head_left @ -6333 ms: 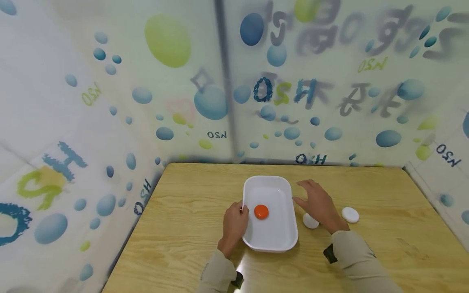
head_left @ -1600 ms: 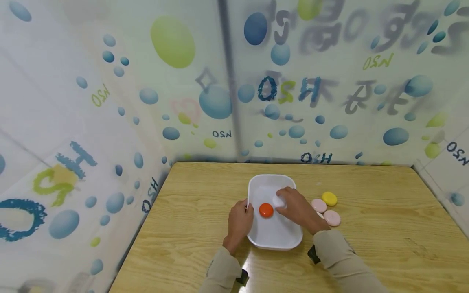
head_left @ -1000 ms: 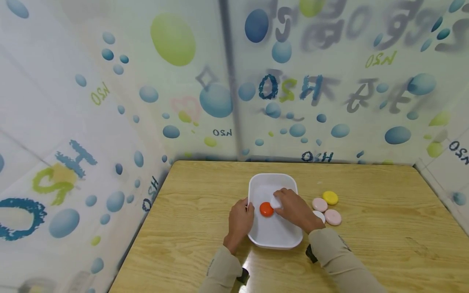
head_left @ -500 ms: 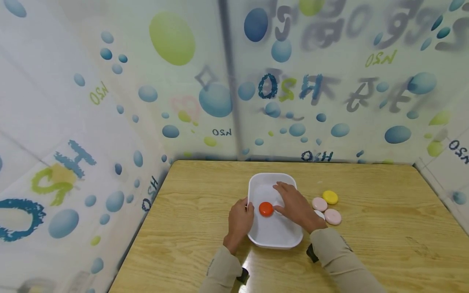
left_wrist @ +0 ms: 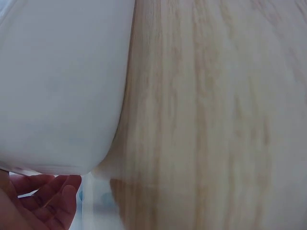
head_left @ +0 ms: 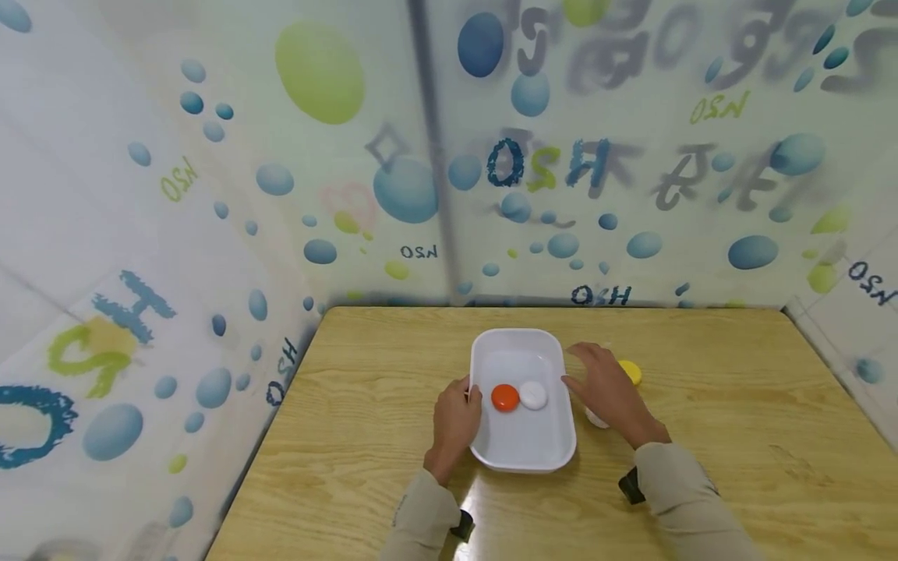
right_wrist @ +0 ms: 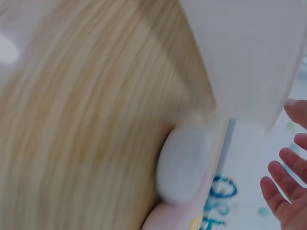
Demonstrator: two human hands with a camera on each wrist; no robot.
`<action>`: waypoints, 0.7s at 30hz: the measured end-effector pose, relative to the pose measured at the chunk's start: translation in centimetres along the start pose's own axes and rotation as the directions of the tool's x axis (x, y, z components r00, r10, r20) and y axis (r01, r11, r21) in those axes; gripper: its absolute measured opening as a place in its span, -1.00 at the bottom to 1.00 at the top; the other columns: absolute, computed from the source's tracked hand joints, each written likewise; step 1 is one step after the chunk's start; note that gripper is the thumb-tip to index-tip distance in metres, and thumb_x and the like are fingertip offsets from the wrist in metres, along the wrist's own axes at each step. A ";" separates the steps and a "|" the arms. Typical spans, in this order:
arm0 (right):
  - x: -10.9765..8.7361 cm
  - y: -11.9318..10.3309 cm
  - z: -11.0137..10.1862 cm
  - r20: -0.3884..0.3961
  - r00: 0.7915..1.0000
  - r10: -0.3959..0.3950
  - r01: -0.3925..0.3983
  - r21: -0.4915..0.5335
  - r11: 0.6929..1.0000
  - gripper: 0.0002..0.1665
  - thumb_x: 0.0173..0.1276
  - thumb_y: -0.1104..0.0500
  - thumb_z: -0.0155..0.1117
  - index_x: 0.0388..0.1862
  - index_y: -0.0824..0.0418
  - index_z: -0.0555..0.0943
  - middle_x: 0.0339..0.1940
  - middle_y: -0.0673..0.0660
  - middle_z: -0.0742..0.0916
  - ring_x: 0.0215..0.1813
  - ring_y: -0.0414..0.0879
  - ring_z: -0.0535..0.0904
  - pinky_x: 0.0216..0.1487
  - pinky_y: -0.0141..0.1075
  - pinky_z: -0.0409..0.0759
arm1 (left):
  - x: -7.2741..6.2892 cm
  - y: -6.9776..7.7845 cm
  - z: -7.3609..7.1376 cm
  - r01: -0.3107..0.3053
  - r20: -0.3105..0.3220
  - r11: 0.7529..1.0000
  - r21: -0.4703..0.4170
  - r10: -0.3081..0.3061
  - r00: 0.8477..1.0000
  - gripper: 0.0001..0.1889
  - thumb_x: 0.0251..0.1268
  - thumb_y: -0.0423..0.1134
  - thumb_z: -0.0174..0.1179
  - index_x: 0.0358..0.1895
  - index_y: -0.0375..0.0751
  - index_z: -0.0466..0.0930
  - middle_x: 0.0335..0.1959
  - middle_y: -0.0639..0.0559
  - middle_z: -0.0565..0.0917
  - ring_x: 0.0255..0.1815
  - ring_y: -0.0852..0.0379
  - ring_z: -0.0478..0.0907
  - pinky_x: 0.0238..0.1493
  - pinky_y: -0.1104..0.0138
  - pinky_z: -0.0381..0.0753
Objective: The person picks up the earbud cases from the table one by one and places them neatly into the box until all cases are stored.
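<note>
A white rectangular tray (head_left: 522,448) sits on the wooden table. Inside it, an orange rounded disc (head_left: 505,398) and a white rounded disc (head_left: 533,395) lie side by side. My left hand (head_left: 454,421) holds the tray's left rim, thumb over the top; the left wrist view shows its curled fingers (left_wrist: 45,203) under the rim. At the right rim, my right hand (head_left: 612,393) is held with fingers spread, nothing between them. Below that hand, the right wrist view shows another white disc (right_wrist: 182,163) and a pink disc (right_wrist: 172,218) on the table.
A yellow disc (head_left: 634,372) shows partly behind my right hand, which hides most of the loose discs in the head view. The wooden table (head_left: 379,366) ends at a printed wall (head_left: 393,257) behind; side walls stand left and right.
The white disc was carried by my right hand into the tray and released beside the orange one. The right hand has since moved back rightward over the rim. The left hand keeps its hold.
</note>
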State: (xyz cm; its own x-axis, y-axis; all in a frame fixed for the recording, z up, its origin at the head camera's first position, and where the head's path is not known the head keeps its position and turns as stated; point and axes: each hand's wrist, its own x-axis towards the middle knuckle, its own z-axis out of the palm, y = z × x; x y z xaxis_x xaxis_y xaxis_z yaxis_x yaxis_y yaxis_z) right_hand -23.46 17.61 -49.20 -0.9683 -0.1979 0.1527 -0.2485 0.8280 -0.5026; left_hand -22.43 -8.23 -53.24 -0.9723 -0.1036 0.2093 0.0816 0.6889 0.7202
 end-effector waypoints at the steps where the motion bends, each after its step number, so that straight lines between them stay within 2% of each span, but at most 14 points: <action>1: -0.3 0.5 -0.2 -0.006 1.000 0.010 -0.010 0.014 1.000 -0.36 0.38 0.11 0.32 0.35 0.33 0.41 0.37 0.36 0.45 0.39 0.32 0.33 0.32 0.22 0.35 | 0.0 0.0 0.0 0.001 -0.002 1.000 0.001 -0.001 1.000 -0.79 0.34 -0.29 0.11 -0.14 -0.26 0.72 -0.47 -0.05 0.58 -0.49 0.10 0.48 -0.47 0.27 0.46; 7: -1.8 3.0 -1.6 -0.021 0.999 0.041 -0.040 0.056 0.998 -0.37 0.41 0.12 0.27 0.36 0.36 0.38 0.38 0.41 0.41 0.39 0.38 0.29 0.29 0.29 0.31 | 0.0 -0.1 0.0 -0.008 -0.018 1.000 0.007 0.008 1.000 -0.79 0.32 -0.29 0.11 -0.17 -0.26 0.73 -0.48 -0.05 0.58 -0.50 0.09 0.49 -0.47 0.26 0.45; 16: -3.7 6.2 -2.8 0.023 0.998 0.061 -0.063 0.066 0.996 -0.31 0.36 0.14 0.32 0.37 0.41 0.36 0.35 0.45 0.42 0.36 0.39 0.31 0.27 0.30 0.30 | 0.0 0.0 0.0 0.002 -0.009 1.000 0.001 -0.002 1.000 -0.77 0.33 -0.28 0.10 -0.13 -0.25 0.73 -0.45 -0.07 0.61 -0.47 0.07 0.51 -0.44 0.24 0.48; 21: -5.0 7.4 -3.0 0.076 0.994 0.084 -0.090 0.078 0.993 -0.25 0.34 0.12 0.35 0.39 0.43 0.32 0.36 0.48 0.40 0.36 0.43 0.28 0.26 0.32 0.29 | -0.1 0.1 -0.1 0.009 -0.006 1.000 -0.001 -0.009 1.000 -0.78 0.34 -0.28 0.10 -0.14 -0.24 0.73 -0.43 -0.08 0.62 -0.45 0.06 0.53 -0.41 0.23 0.49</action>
State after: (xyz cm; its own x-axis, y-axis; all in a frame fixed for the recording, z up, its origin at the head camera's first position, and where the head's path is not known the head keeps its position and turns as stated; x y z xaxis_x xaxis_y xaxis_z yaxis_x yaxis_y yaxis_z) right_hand -20.40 26.30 -51.16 -0.9849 -0.1675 0.0448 -0.1622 0.7990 -0.5791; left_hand -22.31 -8.24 -53.16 -0.9717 -0.1143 0.2068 0.0730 0.6873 0.7227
